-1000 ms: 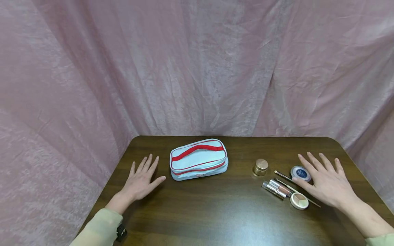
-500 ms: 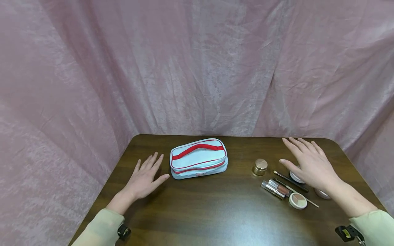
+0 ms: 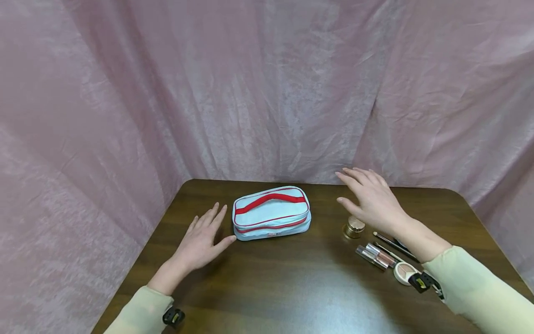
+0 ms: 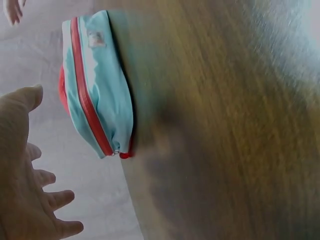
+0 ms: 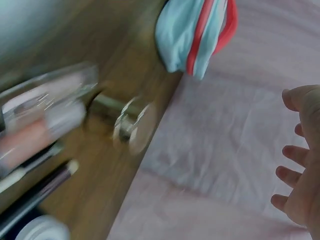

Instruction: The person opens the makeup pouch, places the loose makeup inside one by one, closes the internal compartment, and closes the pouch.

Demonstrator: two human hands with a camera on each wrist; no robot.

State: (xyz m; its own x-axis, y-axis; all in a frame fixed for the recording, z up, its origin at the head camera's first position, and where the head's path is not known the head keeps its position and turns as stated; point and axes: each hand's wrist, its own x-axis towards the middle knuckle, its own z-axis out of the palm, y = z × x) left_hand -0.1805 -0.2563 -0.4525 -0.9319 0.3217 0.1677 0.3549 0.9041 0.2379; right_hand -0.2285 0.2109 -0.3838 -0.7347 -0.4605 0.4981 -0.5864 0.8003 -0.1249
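Bag (image 3: 272, 214) on table (image 3: 267, 287) — jar (image 3: 354, 228) and tubes (image 3: 380, 255) to its right

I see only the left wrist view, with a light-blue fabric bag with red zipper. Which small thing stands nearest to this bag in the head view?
Observer: A round, gold, metallic jar, to the right of the bag.
Operator: Thank you. Does the right hand touch this jar?
Observer: No, in the right wrist view, the right hand is apart from it.
Operator: What else lies near the jar?
Observer: Two slim, shiny tubes, side by side, one partly pinkish.
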